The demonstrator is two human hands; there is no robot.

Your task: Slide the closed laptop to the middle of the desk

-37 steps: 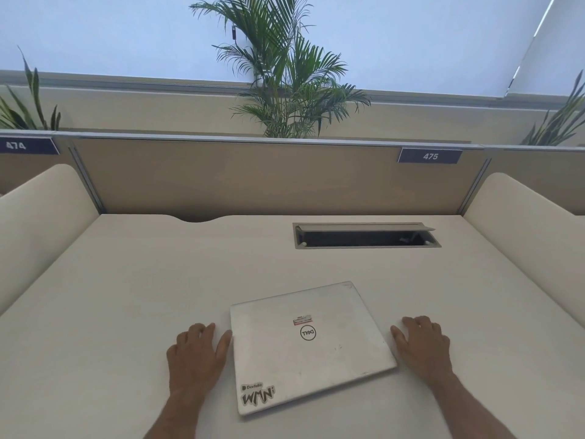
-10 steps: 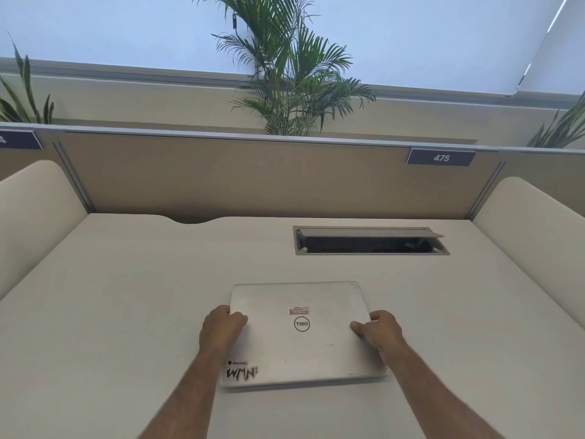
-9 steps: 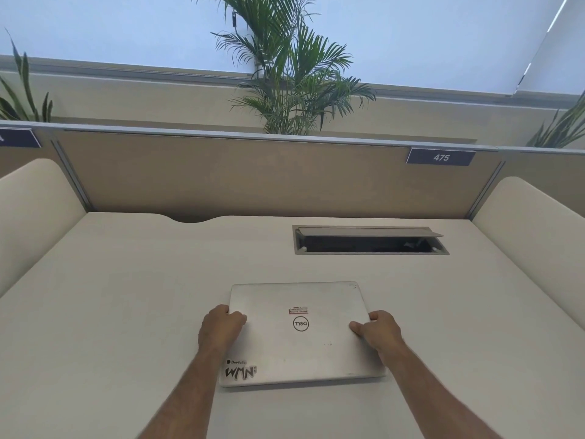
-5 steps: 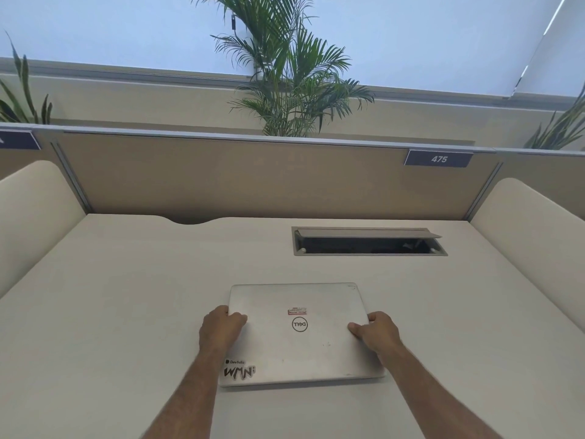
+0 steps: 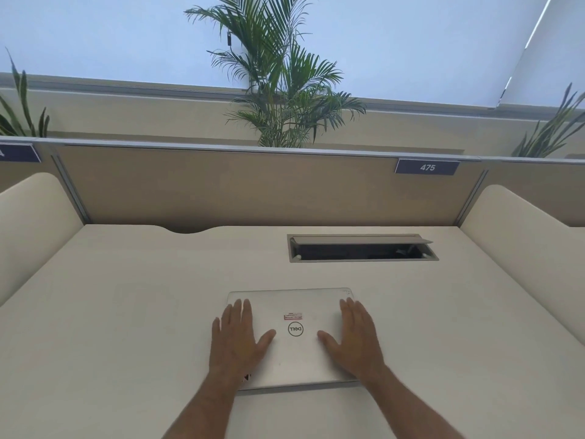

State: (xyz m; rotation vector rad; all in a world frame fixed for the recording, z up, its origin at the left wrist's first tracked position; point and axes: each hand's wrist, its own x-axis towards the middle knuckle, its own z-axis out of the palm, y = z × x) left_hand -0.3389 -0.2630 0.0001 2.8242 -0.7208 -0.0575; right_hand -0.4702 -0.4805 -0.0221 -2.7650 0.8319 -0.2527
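A closed silver laptop [image 5: 296, 359] with a round logo and a small red sticker lies flat on the cream desk [image 5: 126, 312], square to the desk's edges. My left hand [image 5: 239, 339] rests palm down on the lid's left half, fingers spread. On the right half lies my right hand [image 5: 354, 339], flat as well with fingers apart. Neither hand grips an edge. My left wrist hides most of the sticker at the lid's near left corner.
An open cable hatch [image 5: 362, 248] is sunk into the desk just beyond the laptop, to the right. A tan partition [image 5: 237, 188] with a "475" label [image 5: 427, 167] closes the back. Cream side panels [image 5: 522, 245] flank the desk. A palm [image 5: 281, 90] stands behind.
Both hands let go of the laptop's side edges and now lie flat on top of the lid. The laptop stays square to the desk.
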